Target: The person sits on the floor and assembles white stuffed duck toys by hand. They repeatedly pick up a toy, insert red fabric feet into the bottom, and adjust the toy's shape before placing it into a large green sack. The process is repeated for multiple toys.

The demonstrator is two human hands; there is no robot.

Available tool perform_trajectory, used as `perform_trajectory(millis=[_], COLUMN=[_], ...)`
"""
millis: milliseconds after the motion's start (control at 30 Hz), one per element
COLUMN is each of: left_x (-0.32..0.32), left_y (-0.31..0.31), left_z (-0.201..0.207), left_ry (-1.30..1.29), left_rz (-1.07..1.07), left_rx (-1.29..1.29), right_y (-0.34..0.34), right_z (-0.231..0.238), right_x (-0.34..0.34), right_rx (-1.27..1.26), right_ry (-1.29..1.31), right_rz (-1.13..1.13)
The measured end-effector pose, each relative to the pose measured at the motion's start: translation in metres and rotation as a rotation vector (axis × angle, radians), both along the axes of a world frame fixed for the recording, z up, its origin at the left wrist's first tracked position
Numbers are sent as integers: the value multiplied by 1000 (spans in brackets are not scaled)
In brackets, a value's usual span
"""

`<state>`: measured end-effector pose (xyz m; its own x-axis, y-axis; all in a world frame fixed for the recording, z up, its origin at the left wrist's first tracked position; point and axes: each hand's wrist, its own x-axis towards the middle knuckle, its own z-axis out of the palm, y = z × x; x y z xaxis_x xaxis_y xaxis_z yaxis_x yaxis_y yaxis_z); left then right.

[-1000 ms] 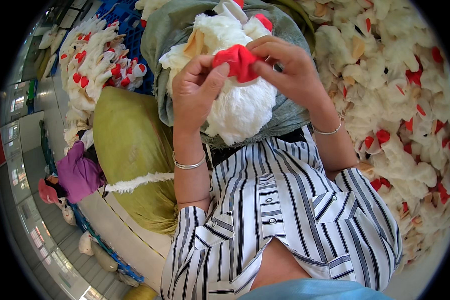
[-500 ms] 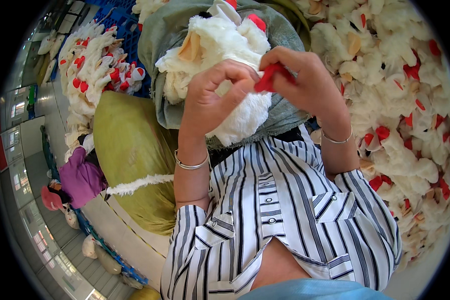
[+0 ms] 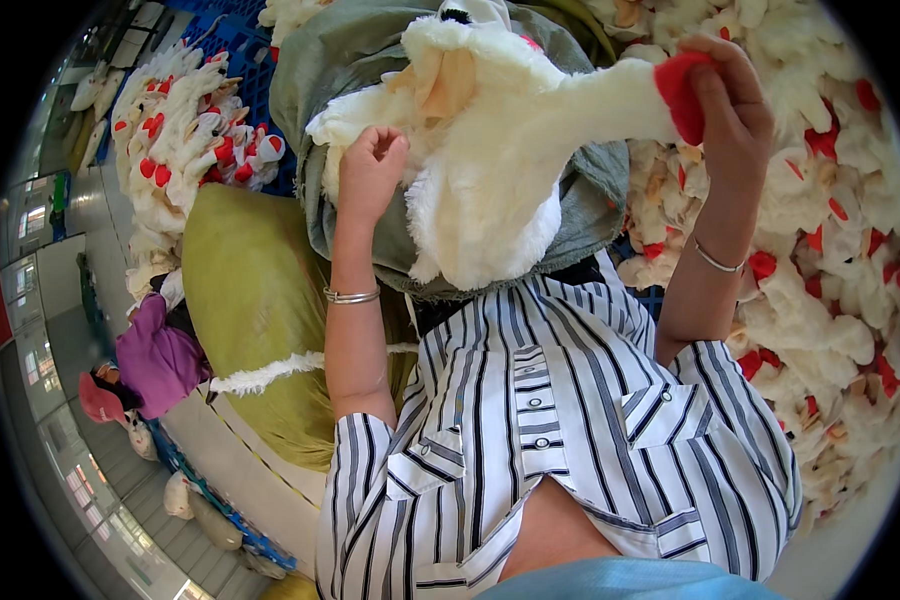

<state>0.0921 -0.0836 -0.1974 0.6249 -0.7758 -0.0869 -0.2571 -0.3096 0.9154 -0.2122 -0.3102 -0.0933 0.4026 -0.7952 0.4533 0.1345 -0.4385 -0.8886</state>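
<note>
A limp white plush toy skin [image 3: 500,150] with a beige patch lies over a grey-green cloth sack [image 3: 295,75] in front of me. My right hand [image 3: 735,100] is raised at the right. It pinches the red tip [image 3: 682,98] of one limb of the skin, which is stretched out sideways. My left hand [image 3: 370,175] is at the left edge of the plush, its fingers curled together. Whether anything is caught between them is hidden.
A large heap of white plush pieces [image 3: 810,300] with red parts fills the right. Left of me stands a full olive sack [image 3: 255,310]. Beyond it are another plush pile [image 3: 165,150], a blue plastic crate [image 3: 255,65] and a person in purple [image 3: 155,355].
My hands have moved apart from close together over the plush. My right hand has gone right and up, drawing the red-tipped limb out straight; my left hand has moved left and lower.
</note>
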Motion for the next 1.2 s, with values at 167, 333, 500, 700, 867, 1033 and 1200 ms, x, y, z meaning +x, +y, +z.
perform_trajectory(millis=[167,333,500,700,867,1033,1200], left_x=[-61,-63,-66,-63,-78,-79,-48], left_y=[-26,-34,-22,-16,-6,30,73], left_z=[104,116,114,106,138,181,160], left_ry=[-136,41,179,66,16,-264,-421], left_rz=[-211,-180,32,36,-54,-231,-147], left_rx=[-465,-429,-483,-466,-621,-191,-104], right_y=[44,53,39,76,73,81,-9], right_z=[53,43,-6,-6,3,28,-40], right_x=[69,102,94,94,92,96,102], right_rx=[114,498,287,-219,-118,-193,-6], right_ry=[194,-147,-41,115,57,27,66], right_rz=[450,699,647,394,477,685,403])
